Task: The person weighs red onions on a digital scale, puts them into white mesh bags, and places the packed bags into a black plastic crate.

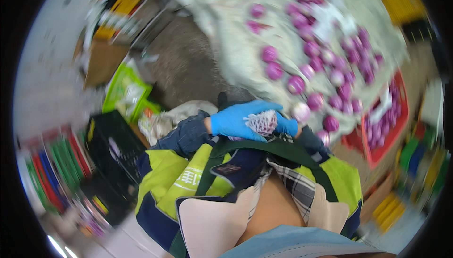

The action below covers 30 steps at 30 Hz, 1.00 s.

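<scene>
Both my hands wear blue gloves and meet in front of my apron. A purple onion in a white foam net sleeve (262, 123) lies between them. My left hand (233, 119) curls around its left side. My right hand (287, 125) closes on it from the right. Under my left palm a bit of purple (235, 138) shows, mostly hidden. Just beyond my right hand, a pale onion (300, 112) rests at the near edge of a whitish woven sheet (240, 56). Many loose purple onions (339, 67) are scattered over that sheet, with white netting (331, 21) among them.
A red plastic basket (403, 123) of purple onions, with white netting on top, stands at the right. On the left are a lime-green basket (124, 88), a cardboard box (104, 60) and a black case or bag (111, 155). Yellow crates (403, 3) sit at the far right.
</scene>
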Available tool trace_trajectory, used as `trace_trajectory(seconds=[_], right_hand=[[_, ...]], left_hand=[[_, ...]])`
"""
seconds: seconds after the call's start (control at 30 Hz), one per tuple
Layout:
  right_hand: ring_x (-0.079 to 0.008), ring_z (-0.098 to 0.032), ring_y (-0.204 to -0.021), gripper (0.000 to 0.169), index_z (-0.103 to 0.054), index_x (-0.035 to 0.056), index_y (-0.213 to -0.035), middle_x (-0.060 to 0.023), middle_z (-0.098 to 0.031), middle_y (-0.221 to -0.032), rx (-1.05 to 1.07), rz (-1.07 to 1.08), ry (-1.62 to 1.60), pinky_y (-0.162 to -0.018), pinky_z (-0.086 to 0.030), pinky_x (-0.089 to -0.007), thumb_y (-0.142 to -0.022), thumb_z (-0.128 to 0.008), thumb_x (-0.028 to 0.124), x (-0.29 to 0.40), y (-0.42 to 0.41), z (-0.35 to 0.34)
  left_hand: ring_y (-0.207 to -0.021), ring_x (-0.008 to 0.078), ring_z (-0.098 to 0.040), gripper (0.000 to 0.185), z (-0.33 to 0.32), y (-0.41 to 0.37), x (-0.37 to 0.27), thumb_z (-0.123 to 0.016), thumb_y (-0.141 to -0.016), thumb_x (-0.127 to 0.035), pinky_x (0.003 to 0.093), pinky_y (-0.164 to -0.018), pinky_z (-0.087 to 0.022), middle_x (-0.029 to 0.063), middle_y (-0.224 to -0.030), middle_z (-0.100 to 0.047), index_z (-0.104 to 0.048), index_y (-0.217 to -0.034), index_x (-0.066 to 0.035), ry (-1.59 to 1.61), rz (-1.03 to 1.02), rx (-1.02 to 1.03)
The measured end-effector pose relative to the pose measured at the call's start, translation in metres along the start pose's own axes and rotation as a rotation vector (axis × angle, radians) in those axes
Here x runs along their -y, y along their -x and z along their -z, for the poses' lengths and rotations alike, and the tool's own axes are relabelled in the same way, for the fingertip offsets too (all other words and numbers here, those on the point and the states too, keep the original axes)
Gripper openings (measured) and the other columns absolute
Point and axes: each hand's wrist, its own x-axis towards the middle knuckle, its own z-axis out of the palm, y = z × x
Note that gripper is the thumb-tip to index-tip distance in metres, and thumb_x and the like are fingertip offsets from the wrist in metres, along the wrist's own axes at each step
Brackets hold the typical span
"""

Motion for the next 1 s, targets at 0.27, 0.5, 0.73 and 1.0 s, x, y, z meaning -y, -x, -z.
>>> trace_trajectory(seconds=[0.27, 0.5, 0.73, 1.0], right_hand=[[-0.0251, -0.057, -0.114, 0.074, -0.042, -0.0007, -0.139, -0.0167, -0.058, -0.125, 0.165, -0.821, -0.282, -0.100, -0.044, -0.0353, -0.096, -0.035, 0.058, 0.016, -0.150, -0.124], [-0.0099, -0.062, -0.093, 0.053, -0.046, 0.0040, -0.138, -0.0043, -0.065, -0.109, 0.095, -0.777, 0.148, -0.081, -0.048, -0.0220, -0.099, -0.044, 0.040, -0.023, -0.229, -0.154], [-0.0097, -0.063, -0.090, 0.046, -0.048, 0.0007, -0.135, -0.0054, -0.066, -0.106, -0.138, -0.810, 0.140, -0.072, -0.050, -0.0178, -0.101, -0.044, 0.032, -0.068, -0.277, -0.129], [-0.0097, -0.062, -0.097, 0.040, -0.054, 0.0057, -0.131, -0.0045, -0.066, -0.110, -0.234, -0.799, 0.224, -0.077, -0.049, -0.0198, -0.101, -0.044, 0.029, -0.100, -0.296, -0.105]], left_hand=[[-0.111, 0.0204, -0.057, 0.055, 0.055, 0.209, 0.134, -0.075, -0.075, -0.008, 0.0344, -0.100, -0.044, 0.0092, -0.120, -0.060, -0.054, -0.126, -0.002, 1.038, -0.138, -1.085], [-0.109, 0.0219, -0.057, 0.048, -0.010, 0.642, 0.227, -0.070, -0.079, -0.012, 0.0353, -0.099, -0.044, 0.0106, -0.119, -0.060, -0.055, -0.123, -0.001, 0.164, 0.777, -2.408], [-0.108, 0.0235, -0.057, 0.042, -0.098, 0.608, 0.376, -0.065, -0.082, -0.015, 0.0363, -0.097, -0.044, 0.0121, -0.117, -0.061, -0.057, -0.121, -0.001, 0.207, 1.589, -1.864], [-0.106, 0.0253, -0.058, 0.038, -0.010, 0.608, 0.424, -0.060, -0.086, -0.019, 0.0374, -0.095, -0.044, 0.0137, -0.115, -0.061, -0.058, -0.118, 0.000, -0.094, 1.600, -1.743]])
